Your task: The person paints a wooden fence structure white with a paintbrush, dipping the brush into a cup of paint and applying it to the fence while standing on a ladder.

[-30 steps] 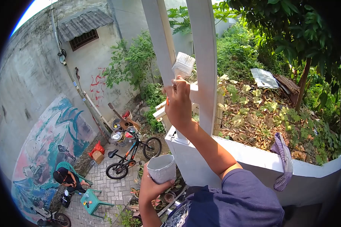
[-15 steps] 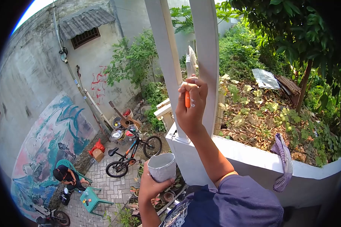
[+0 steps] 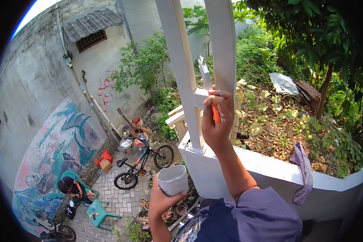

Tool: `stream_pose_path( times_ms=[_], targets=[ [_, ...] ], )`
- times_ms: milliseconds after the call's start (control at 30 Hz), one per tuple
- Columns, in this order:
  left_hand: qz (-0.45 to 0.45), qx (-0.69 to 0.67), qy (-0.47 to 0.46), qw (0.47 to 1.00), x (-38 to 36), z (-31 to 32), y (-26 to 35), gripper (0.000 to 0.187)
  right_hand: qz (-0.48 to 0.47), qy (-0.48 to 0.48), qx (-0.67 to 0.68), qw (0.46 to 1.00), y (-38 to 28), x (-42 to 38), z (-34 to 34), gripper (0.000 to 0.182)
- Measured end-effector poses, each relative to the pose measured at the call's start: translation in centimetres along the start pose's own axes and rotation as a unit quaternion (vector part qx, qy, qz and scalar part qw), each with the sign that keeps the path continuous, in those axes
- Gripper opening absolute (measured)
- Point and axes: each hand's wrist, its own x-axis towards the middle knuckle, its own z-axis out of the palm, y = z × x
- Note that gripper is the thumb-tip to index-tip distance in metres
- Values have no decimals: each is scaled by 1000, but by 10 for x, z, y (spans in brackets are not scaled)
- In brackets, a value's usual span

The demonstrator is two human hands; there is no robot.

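Observation:
My right hand (image 3: 218, 121) is closed round the orange handle of a paintbrush (image 3: 205, 72). The brush points up, its bristles coated in white, beside the inner side of the right-hand white post (image 3: 223, 48). White specks mark my fingers. Lower down, my left hand (image 3: 162, 199) holds a whitish cup (image 3: 172, 180) from the side and below, its opening facing up; its contents are hard to make out. The left-hand white post (image 3: 177, 48) rises from the white wall (image 3: 266, 165), and a short crosspiece (image 3: 199, 98) joins it near my right hand.
A striped cloth (image 3: 303, 173) hangs over the wall at the right. Below stand a bicycle (image 3: 143, 163), a guitar (image 3: 136, 128), potted plants and a green table (image 3: 99, 213). A person in a cap (image 3: 72, 188) sits on a green chair.
My right hand and the brush have shifted right and slightly down, uncovering the crosspiece between the posts. The brush now tilts left. My left hand holds the cup almost where it was.

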Motion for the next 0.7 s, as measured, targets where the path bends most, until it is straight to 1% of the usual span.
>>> stream_pose_path(
  times_ms=[33, 100, 133, 167, 233, 267, 333, 367, 433, 467, 500, 567, 600, 633, 700],
  targets=[
    [4, 6, 3, 1000, -1, 0, 0, 94, 2, -1, -2, 1000, 8, 2, 3, 17],
    [5, 9, 1, 1000, -1, 0, -2, 94, 3, -63, 31, 997, 24, 1, 9, 17],
    [8, 13, 1, 1000, 0, -1, -3, 94, 9, -104, 17, 994, 20, -8, 7, 16],
    [10, 12, 1, 1000, 0, -1, -4, 94, -8, -107, 2, 994, 17, -19, 6, 15],
    [-1, -2, -6, 1000, 0, -1, -7, 95, 27, -116, 28, 992, 7, -39, -7, 14],
    [0, -4, -5, 1000, 2, 0, -7, 95, 26, -117, 28, 992, 6, -39, -12, 14],
    [-11, -5, -8, 1000, 1, -1, -6, 95, 45, -79, 58, 994, -2, -37, -21, 13],
    [-14, -4, -10, 1000, 1, 0, -4, 95, 48, -78, 57, 994, -1, -33, -20, 13],
    [-16, 4, -2, 1000, 0, 2, 3, 95, 23, -24, 18, 999, 8, -16, -12, 12],
    [-18, 4, -3, 1000, -1, 2, 3, 95, 26, -16, 19, 999, 14, -10, -6, 13],
    [-15, 6, -7, 1000, 0, 2, 2, 94, 27, -16, 18, 999, 15, -13, -3, 13],
    [-10, 9, -9, 1000, 0, 2, 2, 94, 58, -80, 43, 994, 18, -19, 3, 13],
    [-11, 13, -8, 1000, 0, 2, 2, 94, 29, -103, 40, 993, 14, -31, 1, 15],
    [-12, 15, -7, 1000, -1, 2, 1, 94, 36, -110, 27, 993, 8, -43, -2, 16],
    [-10, 16, -6, 1000, 1, 1, -6, 94, 51, -82, 59, 994, 1, -45, -14, 15]
  ],
)
